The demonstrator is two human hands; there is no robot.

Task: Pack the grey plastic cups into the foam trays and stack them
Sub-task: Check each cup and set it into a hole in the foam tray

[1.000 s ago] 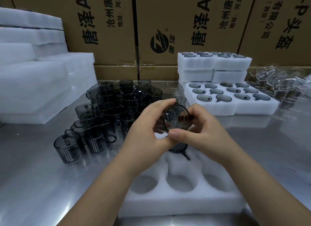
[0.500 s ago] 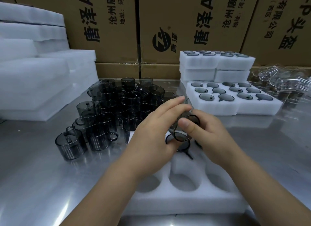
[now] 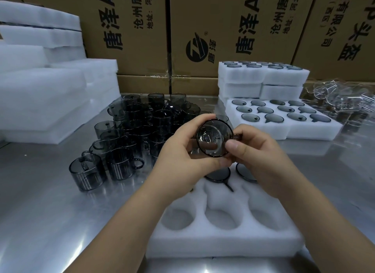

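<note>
While the grey cup [image 3: 215, 138] is pinched between both hands, its mouth faces the camera, so its axis lies nearly level, handle to the right. Left hand [image 3: 183, 150] and right hand [image 3: 261, 155] clamp it above the foam tray [image 3: 223, 240]; empty sockets lie below, toward the person.

smoky grey cups [image 3: 125, 167], white foam tray [image 3: 223, 242], brown cartons [image 3: 233, 18]
</note>
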